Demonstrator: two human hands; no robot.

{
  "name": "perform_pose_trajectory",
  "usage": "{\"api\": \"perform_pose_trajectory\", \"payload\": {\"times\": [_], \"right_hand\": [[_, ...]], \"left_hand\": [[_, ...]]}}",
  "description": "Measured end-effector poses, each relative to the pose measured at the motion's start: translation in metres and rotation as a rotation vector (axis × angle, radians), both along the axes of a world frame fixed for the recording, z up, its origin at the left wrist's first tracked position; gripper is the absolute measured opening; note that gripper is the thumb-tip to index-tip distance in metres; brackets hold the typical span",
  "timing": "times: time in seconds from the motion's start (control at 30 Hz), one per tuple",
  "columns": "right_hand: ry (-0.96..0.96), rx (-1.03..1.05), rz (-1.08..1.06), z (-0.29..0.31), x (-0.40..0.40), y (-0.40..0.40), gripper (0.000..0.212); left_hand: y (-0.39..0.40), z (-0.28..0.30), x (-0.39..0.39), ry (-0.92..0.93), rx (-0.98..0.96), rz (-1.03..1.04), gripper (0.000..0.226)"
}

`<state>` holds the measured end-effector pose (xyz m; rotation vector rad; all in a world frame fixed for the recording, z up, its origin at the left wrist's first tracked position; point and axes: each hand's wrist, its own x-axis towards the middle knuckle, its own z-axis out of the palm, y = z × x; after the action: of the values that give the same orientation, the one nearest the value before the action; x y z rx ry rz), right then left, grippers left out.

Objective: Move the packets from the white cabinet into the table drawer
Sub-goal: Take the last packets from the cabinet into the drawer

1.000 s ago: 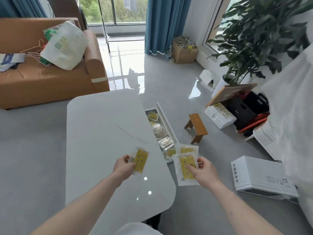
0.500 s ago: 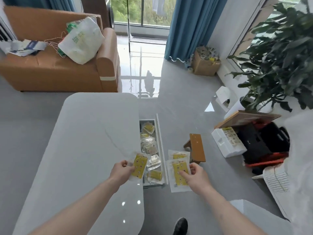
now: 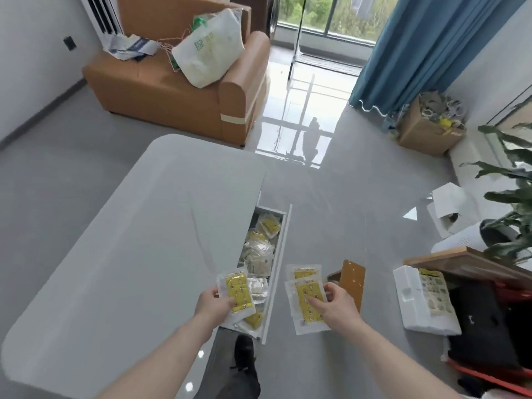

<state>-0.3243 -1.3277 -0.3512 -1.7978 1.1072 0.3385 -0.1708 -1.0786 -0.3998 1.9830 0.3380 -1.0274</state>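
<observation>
Now the left hand (image 3: 211, 302) pinches one clear, glossy yellow-printed packet (image 3: 236, 292) over the open table drawer (image 3: 277, 272); the right hand (image 3: 335, 303) grips two flat rectangular packets (image 3: 306, 298) beside it

table (image 3: 121, 254): white top | drawer (image 3: 283, 254): pulled open, packets (image 3: 260, 251) heaped inside

Grey floor (image 3: 359, 197), tan sofa (image 3: 172, 93), blue curtain (image 3: 426, 47), bright window (image 3: 322, 15).
</observation>
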Motion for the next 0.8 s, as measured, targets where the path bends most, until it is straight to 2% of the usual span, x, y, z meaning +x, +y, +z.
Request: {"api": "perform_pose_trajectory", "payload": {"times": [0.17,0.33,0.6,0.8], "right_hand": [[0.017,0.018,0.045,-0.029,0.054,-0.042,0.023],[0.038,0.01,0.071,-0.089,0.113,-0.1,0.014],[0.085,0.011,0.178,-0.236,0.207,-0.17,0.017],[0.091,-0.031,0.294,-0.327,0.271,-0.204,0.008]], "left_hand": [[-0.051,-0.038,0.034,0.042,0.006,0.069,0.013],[-0.115,-0.108,0.077,0.05,0.041,0.14,0.01],[-0.189,-0.262,0.134,0.042,0.08,0.258,0.026],[-0.216,-0.364,0.153,0.1,0.16,0.308,0.015]]}}
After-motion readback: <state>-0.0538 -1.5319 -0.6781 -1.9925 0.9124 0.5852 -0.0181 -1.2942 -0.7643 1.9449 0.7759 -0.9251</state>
